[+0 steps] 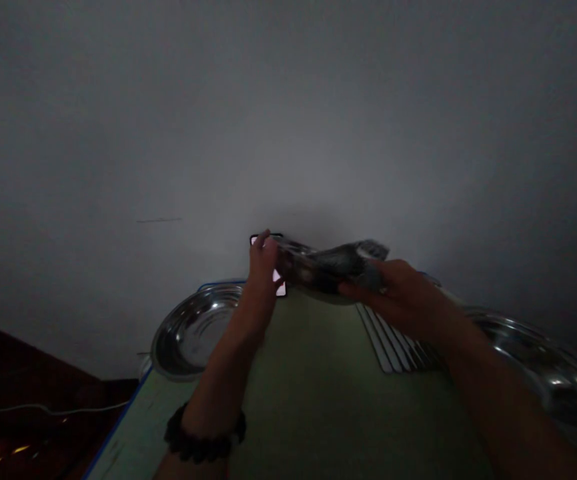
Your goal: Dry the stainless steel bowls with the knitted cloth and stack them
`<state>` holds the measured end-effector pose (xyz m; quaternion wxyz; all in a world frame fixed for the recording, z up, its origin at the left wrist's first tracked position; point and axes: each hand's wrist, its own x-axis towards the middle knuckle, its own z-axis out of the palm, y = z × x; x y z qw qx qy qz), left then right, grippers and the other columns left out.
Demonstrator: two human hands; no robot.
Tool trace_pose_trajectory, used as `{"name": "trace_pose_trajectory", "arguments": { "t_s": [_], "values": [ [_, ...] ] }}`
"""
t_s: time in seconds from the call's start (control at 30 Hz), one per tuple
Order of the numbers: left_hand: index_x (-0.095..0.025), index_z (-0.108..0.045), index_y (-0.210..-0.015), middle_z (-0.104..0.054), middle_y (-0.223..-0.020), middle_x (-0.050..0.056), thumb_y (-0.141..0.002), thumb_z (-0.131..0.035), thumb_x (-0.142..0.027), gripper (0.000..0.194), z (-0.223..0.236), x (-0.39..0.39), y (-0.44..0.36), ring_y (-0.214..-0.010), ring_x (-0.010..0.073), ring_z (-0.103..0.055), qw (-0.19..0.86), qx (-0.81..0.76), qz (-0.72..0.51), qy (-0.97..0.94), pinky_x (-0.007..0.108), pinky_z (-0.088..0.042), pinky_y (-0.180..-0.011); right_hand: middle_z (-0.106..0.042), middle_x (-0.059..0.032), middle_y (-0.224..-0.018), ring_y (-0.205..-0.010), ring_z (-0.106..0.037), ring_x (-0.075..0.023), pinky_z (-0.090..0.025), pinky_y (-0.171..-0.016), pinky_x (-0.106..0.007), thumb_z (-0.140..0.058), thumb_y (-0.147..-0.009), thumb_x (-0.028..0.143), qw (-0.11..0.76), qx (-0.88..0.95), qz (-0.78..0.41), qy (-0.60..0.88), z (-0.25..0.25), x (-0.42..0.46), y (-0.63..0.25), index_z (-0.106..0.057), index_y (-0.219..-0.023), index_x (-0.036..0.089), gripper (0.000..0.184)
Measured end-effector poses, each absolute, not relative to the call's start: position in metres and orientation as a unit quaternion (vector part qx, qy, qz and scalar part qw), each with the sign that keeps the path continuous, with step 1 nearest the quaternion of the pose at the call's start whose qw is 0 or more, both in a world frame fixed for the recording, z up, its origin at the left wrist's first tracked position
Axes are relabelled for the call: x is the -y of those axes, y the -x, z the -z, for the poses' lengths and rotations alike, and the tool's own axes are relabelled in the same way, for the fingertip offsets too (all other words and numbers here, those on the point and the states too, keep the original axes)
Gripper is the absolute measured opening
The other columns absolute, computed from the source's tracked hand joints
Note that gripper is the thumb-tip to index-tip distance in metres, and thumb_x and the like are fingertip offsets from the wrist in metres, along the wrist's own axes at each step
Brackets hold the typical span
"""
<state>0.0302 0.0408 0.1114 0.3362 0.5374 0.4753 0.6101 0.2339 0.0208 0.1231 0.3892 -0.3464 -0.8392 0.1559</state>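
Observation:
Between my hands, above the table, is a dark, shiny bundle that looks wrapped in clear plastic; motion blur and dim light hide its exact kind. My left hand is closed on its left end. At the right end, my right hand grips it with the thumb and fingers. Behind my left hand a phone with a lit screen leans near the wall, partly covered. Several thin, pale metal strips, perhaps utensil handles, lie side by side below my right hand.
A shiny metal basin stands on the table's left side. Another metal basin is at the right, partly behind my right forearm. The pale green table meets a grey wall. A white cable runs at the lower left.

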Motion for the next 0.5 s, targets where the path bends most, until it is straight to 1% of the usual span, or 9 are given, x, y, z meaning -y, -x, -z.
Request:
{"name": "trace_pose_trajectory", "arguments": {
  "t_s": [0.07,0.13,0.2,0.27,0.33,0.37,0.43,0.47,0.5],
  "values": [
    [-0.023,-0.052,-0.118,-0.057,-0.121,0.009,-0.087,-0.047,-0.053,0.043,-0.109,-0.040,-0.032,-0.104,0.0215,-0.056,0.282,-0.478,-0.589,-0.587,0.034,-0.046,-0.087,-0.068,0.0003,-0.070,-0.063,-0.063,-0.0147,-0.051,-0.058,-0.025,-0.060,-0.084,0.042,0.478,0.770,-0.240,0.347,-0.121,-0.029,-0.251,-0.068,-0.081,0.019,0.024],
    [-0.020,-0.059,-0.094,-0.063,-0.095,0.005,-0.086,-0.049,-0.054,0.036,-0.107,-0.039,-0.031,-0.086,0.0177,-0.057,0.253,-0.482,-0.546,-0.637,0.031,-0.045,-0.078,-0.068,0.0003,-0.070,-0.063,-0.063,-0.0154,-0.052,-0.057,-0.027,-0.066,-0.078,0.048,0.545,0.702,-0.309,0.338,-0.117,-0.037,-0.259,-0.067,-0.079,0.019,0.029],
    [-0.019,-0.056,-0.070,-0.056,-0.067,0.000,-0.086,-0.045,-0.055,0.041,-0.107,-0.038,-0.028,-0.065,0.0137,-0.050,0.273,-0.475,-0.504,-0.667,0.027,-0.041,-0.062,-0.069,-0.0005,-0.071,-0.063,-0.064,-0.0158,-0.054,-0.059,-0.029,-0.066,-0.077,0.050,0.609,0.629,-0.333,0.349,-0.114,-0.045,-0.259,-0.068,-0.081,0.019,0.032],
    [-0.019,-0.053,-0.060,-0.049,-0.057,-0.002,-0.087,-0.043,-0.054,0.046,-0.109,-0.035,-0.026,-0.055,0.0114,-0.043,0.301,-0.472,-0.491,-0.668,0.025,-0.035,-0.053,-0.070,-0.0017,-0.075,-0.065,-0.064,-0.0158,-0.054,-0.063,-0.031,-0.062,-0.082,0.049,0.684,0.554,-0.284,0.380,-0.115,-0.049,-0.255,-0.067,-0.086,0.018,0.032],
    [-0.018,-0.054,-0.057,-0.048,-0.054,-0.003,-0.087,-0.044,-0.053,0.047,-0.112,-0.033,-0.026,-0.051,0.0104,-0.040,0.299,-0.494,-0.485,-0.657,0.024,-0.032,-0.050,-0.069,-0.0035,-0.076,-0.068,-0.064,-0.0165,-0.053,-0.066,-0.032,-0.057,-0.086,0.046,0.741,0.497,-0.155,0.425,-0.121,-0.047,-0.252,-0.068,-0.086,0.016,0.032],
    [-0.018,-0.054,-0.055,-0.047,-0.052,-0.003,-0.086,-0.046,-0.052,0.046,-0.113,-0.033,-0.027,-0.050,0.0103,-0.039,0.285,-0.512,-0.479,-0.654,0.024,-0.030,-0.049,-0.069,-0.0045,-0.076,-0.070,-0.065,-0.0170,-0.053,-0.067,-0.032,-0.055,-0.087,0.045,0.751,0.483,-0.076,0.445,-0.124,-0.044,-0.250,-0.068,-0.084,0.015,0.033],
    [-0.018,-0.050,-0.052,-0.044,-0.049,-0.004,-0.084,-0.049,-0.051,0.046,-0.115,-0.033,-0.029,-0.049,0.0103,-0.038,0.253,-0.541,-0.473,-0.648,0.024,-0.028,-0.048,-0.070,-0.0068,-0.077,-0.074,-0.066,-0.0186,-0.053,-0.069,-0.033,-0.053,-0.089,0.042,0.714,0.522,0.052,0.463,-0.129,-0.031,-0.244,-0.069,-0.084,0.014,0.032],
    [-0.018,-0.050,-0.052,-0.044,-0.049,-0.004,-0.085,-0.048,-0.049,0.045,-0.115,-0.034,-0.030,-0.050,0.0105,-0.039,0.248,-0.545,-0.478,-0.643,0.024,-0.028,-0.049,-0.071,-0.0084,-0.081,-0.077,-0.067,-0.0195,-0.054,-0.071,-0.035,-0.053,-0.090,0.041,0.674,0.579,0.077,0.453,-0.130,-0.024,-0.239,-0.069,-0.090,0.013,0.032],
    [-0.018,-0.050,-0.053,-0.045,-0.050,-0.003,-0.085,-0.047,-0.048,0.044,-0.115,-0.034,-0.030,-0.051,0.0109,-0.040,0.254,-0.542,-0.489,-0.635,0.024,-0.030,-0.049,-0.072,-0.0100,-0.093,-0.085,-0.068,-0.0207,-0.054,-0.077,-0.037,-0.052,-0.090,0.040,0.601,0.678,0.065,0.418,-0.130,-0.016,-0.232,-0.068,-0.101,0.015,0.032]
  ]
}}
